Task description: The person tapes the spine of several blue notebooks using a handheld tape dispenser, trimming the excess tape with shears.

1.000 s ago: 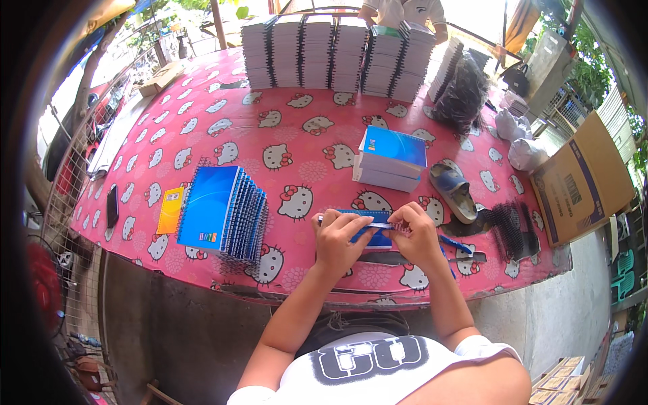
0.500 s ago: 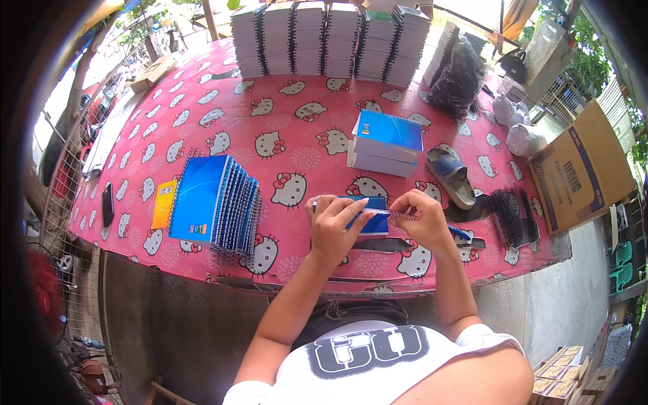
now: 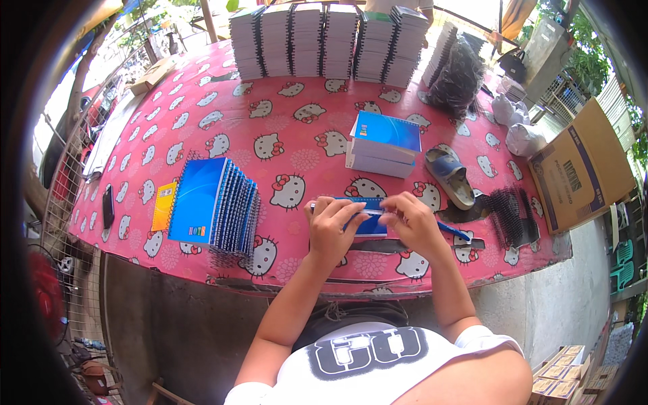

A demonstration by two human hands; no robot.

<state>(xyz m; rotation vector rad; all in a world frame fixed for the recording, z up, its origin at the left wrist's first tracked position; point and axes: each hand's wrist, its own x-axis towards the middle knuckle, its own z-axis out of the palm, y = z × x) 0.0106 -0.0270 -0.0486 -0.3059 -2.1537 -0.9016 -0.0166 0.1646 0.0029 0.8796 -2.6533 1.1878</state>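
Observation:
A small blue-covered notebook (image 3: 373, 228) is in front of me at the table's near side, a line of holes along its edge. My left hand (image 3: 333, 223) grips its left end, thumb on the cover and fingers curled over the top. My right hand (image 3: 410, 221) is closed at the notebook's right end, fingertips on the thin spiral coil at the hole line; the coil is mostly hidden by the fingers. Just right of that hand lies a blue pen-like tool (image 3: 453, 231).
Left stands a row of coiled blue notebooks (image 3: 199, 202) beside a yellow card (image 3: 165, 197) and a phone (image 3: 108, 206). Ahead is an uncoiled blue-covered stack (image 3: 385, 162). A slipper (image 3: 451, 177), black coils (image 3: 514, 217) and a cardboard box (image 3: 580, 169) are right; tall notebook stacks (image 3: 307, 40) line the back.
My right hand has shifted left and in toward the notebook. The length of coil that stuck out to the right no longer shows, and more of the blue tool is uncovered.

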